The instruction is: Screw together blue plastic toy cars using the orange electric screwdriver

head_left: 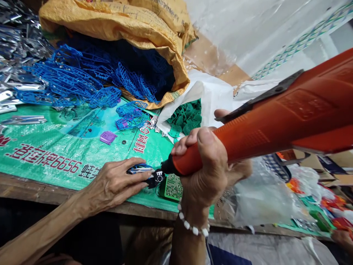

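Note:
My right hand point(211, 162) is wrapped round a large red electric screwdriver point(264, 125), held at a slant with its black nose pointing down and left. The nose meets a small black piece with white markings point(156, 179). My left hand point(118, 180) grips that piece together with a blue and silvery part point(138, 169), pressing them between fingers and thumb over the green sheet. The exact kind of this small assembly is hard to make out. Just beside it, partly behind my right wrist, sits a green tray of small screws point(173, 187).
Blue plastic frames point(71, 73) spill from an orange woven sack point(116, 22). Shiny metal-looking parts point(19, 44) are heaped at the far left. A white bag point(212, 95) holds green pieces point(187, 116). A purple piece point(108, 137) lies on the green sheet point(55, 143). Another person's hand point(342, 237) shows far right.

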{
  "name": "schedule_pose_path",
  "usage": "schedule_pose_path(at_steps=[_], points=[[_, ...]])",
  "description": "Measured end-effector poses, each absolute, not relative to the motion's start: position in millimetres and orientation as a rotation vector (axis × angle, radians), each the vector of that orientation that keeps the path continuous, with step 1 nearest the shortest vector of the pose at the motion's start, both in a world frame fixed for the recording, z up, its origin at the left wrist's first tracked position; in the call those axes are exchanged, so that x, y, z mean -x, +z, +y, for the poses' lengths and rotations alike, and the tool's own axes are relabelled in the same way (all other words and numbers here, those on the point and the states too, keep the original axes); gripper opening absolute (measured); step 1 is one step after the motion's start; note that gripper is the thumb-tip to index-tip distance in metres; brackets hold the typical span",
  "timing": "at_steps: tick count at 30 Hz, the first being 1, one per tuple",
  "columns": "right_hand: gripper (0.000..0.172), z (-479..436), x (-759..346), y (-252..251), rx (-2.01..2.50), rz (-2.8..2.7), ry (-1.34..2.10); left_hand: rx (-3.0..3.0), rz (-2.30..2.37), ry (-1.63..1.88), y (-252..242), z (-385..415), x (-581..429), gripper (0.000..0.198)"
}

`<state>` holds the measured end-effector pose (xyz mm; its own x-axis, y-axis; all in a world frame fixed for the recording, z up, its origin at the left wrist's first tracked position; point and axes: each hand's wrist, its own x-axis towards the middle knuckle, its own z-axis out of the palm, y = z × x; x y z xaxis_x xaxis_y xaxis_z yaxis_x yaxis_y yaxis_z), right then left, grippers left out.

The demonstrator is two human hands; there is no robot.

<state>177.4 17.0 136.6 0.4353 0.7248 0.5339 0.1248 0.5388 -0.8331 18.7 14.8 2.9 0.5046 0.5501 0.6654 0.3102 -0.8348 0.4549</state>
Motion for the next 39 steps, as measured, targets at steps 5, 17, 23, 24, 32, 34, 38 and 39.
schedule_pose_path(at_steps=[5,17,23,24,32,34,38,39], points=[[0.042,16,-178,135,1.037,-1.16,0.379,-2.497,0.712,1.219,3,16,-18,0.027],[0.037,14,-170,136,0.889,-1.042,0.403,-2.356,0.727,1.177,6,16,-21,0.025],[0.035,11,-169,135,0.918,-1.07,0.392,-2.356,0.712,1.207,6,18,-22,0.024],[0.034,11,-169,135,0.922,-1.076,0.38,-2.356,0.709,1.21,7,18,-22,0.024],[0.036,14,-165,126,1.05,-1.198,0.22,-2.27,0.718,1.196,6,19,-22,0.024],[0.039,14,-165,126,1.057,-1.206,0.282,-2.254,0.715,1.177,5,20,-22,0.023],[0.053,11,-174,131,0.977,-1.103,0.367,-2.236,0.705,1.173,4,22,-19,0.024],[0.051,9,-180,133,0.95,-1.075,0.371,-2.242,0.704,1.173,4,23,-18,0.024]])
